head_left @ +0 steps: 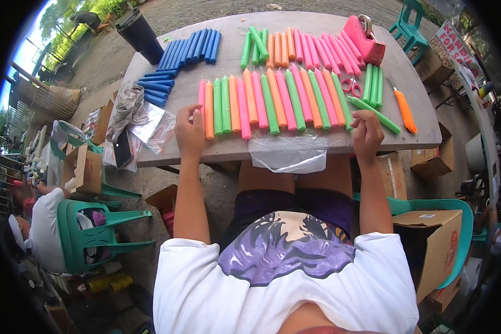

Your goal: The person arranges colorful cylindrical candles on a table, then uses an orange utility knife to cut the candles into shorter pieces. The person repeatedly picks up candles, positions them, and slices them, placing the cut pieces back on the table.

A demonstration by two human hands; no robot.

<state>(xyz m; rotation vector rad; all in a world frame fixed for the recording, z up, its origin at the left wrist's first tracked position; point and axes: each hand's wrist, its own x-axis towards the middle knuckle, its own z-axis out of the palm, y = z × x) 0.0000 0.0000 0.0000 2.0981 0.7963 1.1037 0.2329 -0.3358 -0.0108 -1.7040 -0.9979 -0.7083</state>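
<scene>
A long row of pink, orange and green candles (267, 103) lies side by side on the grey table, wicks pointing away from me. At its left end is my left hand (190, 131), fingers curled beside the first pink candle, with nothing visible in them. My right hand (367, 133) is by the right end, its fingers bent inward near the last green candle (339, 100), and it shows nothing held. A loose green candle (376, 115) lies slanted just beyond my right hand. Under the row's near edge, a clear plastic sheet (288, 154) hangs over the table edge.
Behind lie blue candles (190, 47), more coloured candles (306, 47), a pink tape dispenser (363, 42) and a black tumbler (140, 36). Red scissors (351, 87) and an orange cutter (405, 111) are to the right. A grey cloth (129, 108) and phone (122, 148) sit left.
</scene>
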